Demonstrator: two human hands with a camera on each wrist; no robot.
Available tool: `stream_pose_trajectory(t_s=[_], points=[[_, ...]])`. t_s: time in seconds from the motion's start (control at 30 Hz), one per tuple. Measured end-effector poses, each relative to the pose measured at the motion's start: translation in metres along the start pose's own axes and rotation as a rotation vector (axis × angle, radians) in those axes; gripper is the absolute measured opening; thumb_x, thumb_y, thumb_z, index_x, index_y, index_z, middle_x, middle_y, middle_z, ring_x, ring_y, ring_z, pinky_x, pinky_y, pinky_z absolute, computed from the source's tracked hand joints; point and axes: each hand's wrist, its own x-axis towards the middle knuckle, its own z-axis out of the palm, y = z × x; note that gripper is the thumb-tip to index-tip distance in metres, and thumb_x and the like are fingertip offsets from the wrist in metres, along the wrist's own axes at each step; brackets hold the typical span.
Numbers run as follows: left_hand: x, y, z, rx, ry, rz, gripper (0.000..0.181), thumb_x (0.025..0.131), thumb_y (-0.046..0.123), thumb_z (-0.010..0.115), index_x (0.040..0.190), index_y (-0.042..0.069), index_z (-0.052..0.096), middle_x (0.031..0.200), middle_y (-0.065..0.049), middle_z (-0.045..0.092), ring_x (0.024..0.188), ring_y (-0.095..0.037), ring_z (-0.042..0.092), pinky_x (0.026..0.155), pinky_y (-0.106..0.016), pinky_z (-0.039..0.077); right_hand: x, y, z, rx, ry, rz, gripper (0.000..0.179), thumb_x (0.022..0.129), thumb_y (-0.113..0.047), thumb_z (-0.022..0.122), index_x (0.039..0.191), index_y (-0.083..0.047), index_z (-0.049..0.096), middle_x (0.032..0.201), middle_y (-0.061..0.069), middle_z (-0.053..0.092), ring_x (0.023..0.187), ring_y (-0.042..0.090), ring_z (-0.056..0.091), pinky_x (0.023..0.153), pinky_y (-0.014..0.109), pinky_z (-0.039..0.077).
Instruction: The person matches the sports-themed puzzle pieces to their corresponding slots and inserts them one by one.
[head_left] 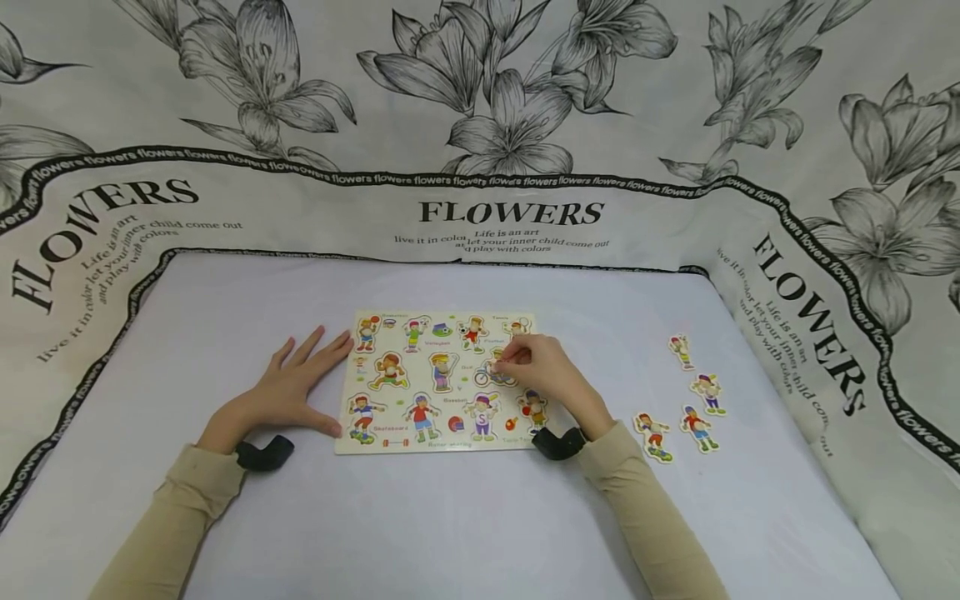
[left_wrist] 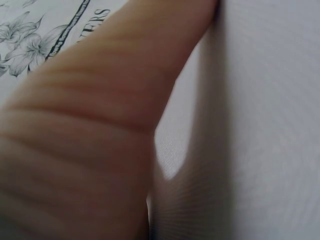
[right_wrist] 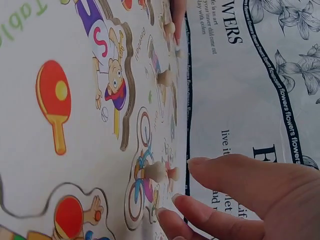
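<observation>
A pale puzzle board (head_left: 442,454) printed with sports figures lies on the table, some of its pieces bearing wooden knobs. My left hand (head_left: 288,387) is spread at the board's left side, with thumb and fingertips at that edge. Over the right half of the board is my right hand (head_left: 551,371), thumb and fingers bent toward the cyclist piece (head_left: 491,371). In the right wrist view the cyclist piece lies in its slot, its wooden knob (right_wrist: 155,171) standing up. The right thumb (right_wrist: 210,167) and fingertips are apart, just above that knob, with nothing between them.
Several loose figure pieces lie right of the board: one in green (head_left: 681,352), a baseball player (head_left: 707,393), a skateboarder (head_left: 654,437) and a roller skater (head_left: 700,429). A flower-printed cloth (head_left: 510,225) rises behind the white table surface (head_left: 420,525).
</observation>
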Motion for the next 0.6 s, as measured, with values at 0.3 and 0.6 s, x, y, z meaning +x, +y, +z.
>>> stream_pose_trajectory(t_s=[0.3, 0.6], points=[[0.000, 0.001, 0.000, 0.000, 0.006, 0.003, 0.134, 0.058, 0.076, 0.078, 0.160, 0.013, 0.018, 0.167, -0.007, 0.010, 0.151, -0.036, -0.008, 0.116, -0.059, -0.012, -0.012, 0.007, -0.017, -0.045, 0.053, -0.013, 0.020, 0.088, -0.021, 0.073, 0.096, -0.003, 0.069, 0.081, 0.005, 0.062, 0.071, 0.018, 0.052, 0.063, 0.030, 0.043], [0.001, 0.001, 0.001, -0.001, -0.003, -0.014, 0.136, 0.056, 0.079, 0.077, 0.160, 0.015, 0.017, 0.167, -0.006, 0.009, 0.151, -0.035, -0.010, 0.116, -0.059, -0.013, -0.033, 0.023, -0.042, -0.093, 0.128, -0.013, 0.017, 0.088, -0.020, 0.074, 0.093, -0.004, 0.070, 0.081, 0.005, 0.063, 0.071, 0.021, 0.051, 0.058, 0.030, 0.040]])
